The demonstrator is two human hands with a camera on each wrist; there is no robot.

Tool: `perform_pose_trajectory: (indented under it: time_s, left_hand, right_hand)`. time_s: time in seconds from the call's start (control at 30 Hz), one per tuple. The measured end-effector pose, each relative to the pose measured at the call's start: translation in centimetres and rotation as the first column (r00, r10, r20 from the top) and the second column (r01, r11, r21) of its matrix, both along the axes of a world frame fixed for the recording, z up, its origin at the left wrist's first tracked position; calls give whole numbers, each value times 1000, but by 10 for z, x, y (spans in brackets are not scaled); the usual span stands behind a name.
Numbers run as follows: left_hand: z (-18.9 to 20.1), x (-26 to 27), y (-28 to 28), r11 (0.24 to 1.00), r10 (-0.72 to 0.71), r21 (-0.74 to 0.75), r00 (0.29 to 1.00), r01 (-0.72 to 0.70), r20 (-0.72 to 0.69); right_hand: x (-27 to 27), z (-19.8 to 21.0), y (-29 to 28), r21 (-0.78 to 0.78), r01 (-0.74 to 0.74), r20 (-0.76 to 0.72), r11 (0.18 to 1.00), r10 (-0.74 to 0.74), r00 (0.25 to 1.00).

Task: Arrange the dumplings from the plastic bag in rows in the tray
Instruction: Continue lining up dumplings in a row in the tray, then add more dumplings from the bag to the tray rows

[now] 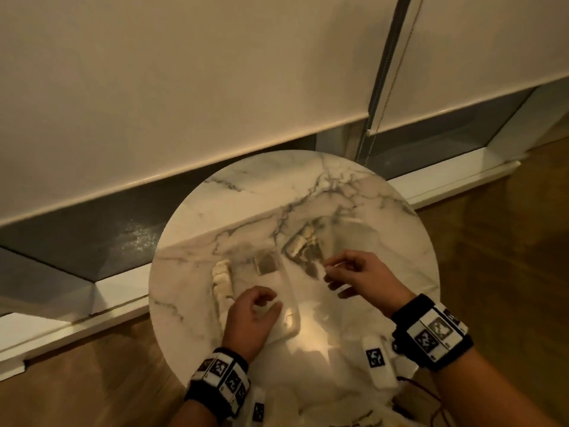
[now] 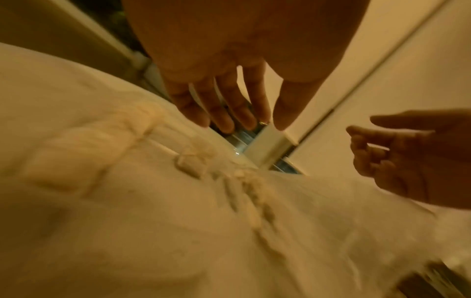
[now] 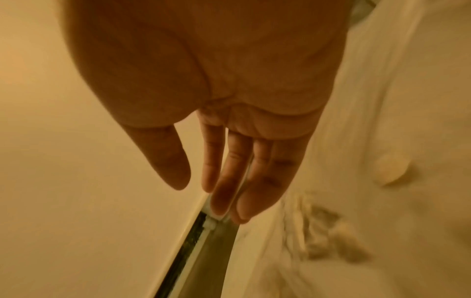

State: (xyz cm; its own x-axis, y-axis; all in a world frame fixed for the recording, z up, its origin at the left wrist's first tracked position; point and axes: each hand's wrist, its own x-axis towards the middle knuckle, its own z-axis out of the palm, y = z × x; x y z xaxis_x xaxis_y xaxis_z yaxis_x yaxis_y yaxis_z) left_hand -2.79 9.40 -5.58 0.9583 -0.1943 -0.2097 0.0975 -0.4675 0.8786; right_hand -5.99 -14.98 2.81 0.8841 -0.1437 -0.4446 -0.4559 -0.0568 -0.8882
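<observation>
A clear tray (image 1: 291, 291) sits on the round marble table (image 1: 277, 186), with a row of pale dumplings (image 1: 222, 280) along its left side. My left hand (image 1: 269, 300) hovers over the tray's near part, fingers relaxed and holding nothing (image 2: 254, 125); one dumpling (image 1: 261, 309) lies just below it. The clear plastic bag (image 1: 308, 245) with several dumplings lies to the tray's right. My right hand (image 1: 328, 272) hangs by the bag's near edge with straight, empty fingers (image 3: 201, 193). The wrist views are blurred.
The table stands against a low window sill (image 1: 446, 177) under a cream roller blind (image 1: 215, 87). Wooden floor (image 1: 492, 241) surrounds it. A white tagged block (image 1: 377, 365) lies near the table's front right edge.
</observation>
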Motion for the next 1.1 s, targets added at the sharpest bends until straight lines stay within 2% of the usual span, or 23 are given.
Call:
perform_pose_trajectory:
  time_s: [0.07, 0.13, 0.23, 0.3, 0.37, 0.47, 0.6, 0.67, 0.73, 0.83, 0.9, 0.97, 1.03, 1.07, 1.1]
  left_hand:
    - [11, -8, -40, 981, -179, 78, 984, 178, -3]
    - [19, -18, -77, 947, -280, 151, 959, 283, -42]
    - [23, -27, -122, 900, -347, 223, 925, 375, -153]
    - [22, -28, -145, 872, -379, 258, 908, 415, -178]
    - [22, -28, -161, 870, -375, 273, 911, 410, -172]
    - [28, -28, -171, 892, -305, 335, 951, 302, -45]
    - [46, -34, -175, 907, -287, 339, 956, 250, 62]
    - [53, -37, -175, 900, -303, 348, 950, 261, 71]
    - [59, -40, -175, 886, -312, 386, 947, 259, 80]
    - [66, -45, -176, 883, -286, 419, 950, 210, 125]
    - [71, -50, -177, 889, -254, 425, 956, 171, 145]
    - [74, -53, -176, 900, -229, 415, 955, 133, 191]
    - [75, -54, -175, 907, -205, 412, 950, 93, 237]
    - [77, -54, -174, 909, -191, 409, 948, 73, 255]
    - [77, -53, -172, 913, -176, 405, 946, 53, 274]
  right_hand:
    - [-22, 9, -32, 34, -16, 8, 999, 16, 1000]
    - [-42, 15, -61, 61, -47, 5, 997, 46, 999]
    - [-63, 9, -100, 60, -45, -50, 997, 48, 998]
    - [-69, -3, -120, 31, -71, -132, 997, 75, 988]
    - [-70, -17, -133, 7, -137, -195, 991, 136, 971]
    - [-65, -35, -133, -19, -200, -211, 980, 191, 959]
    - [-46, -50, -117, -29, -141, -160, 990, 135, 978]
    - [-28, -50, -109, -100, -164, -141, 981, 149, 979]
    - [-4, -45, -104, -185, -264, -182, 947, 231, 956]
    - [30, -34, -96, -344, -423, -246, 838, 354, 902]
    - [53, -37, -87, -461, -507, -256, 728, 438, 862]
    - [76, -33, -73, -614, -553, -243, 563, 532, 811]
    - [89, -32, -57, -687, -611, -256, 394, 655, 711]
    - [89, -27, -49, -716, -654, -325, 241, 714, 620]
    - [94, -50, -48, -702, -700, -443, 128, 691, 571]
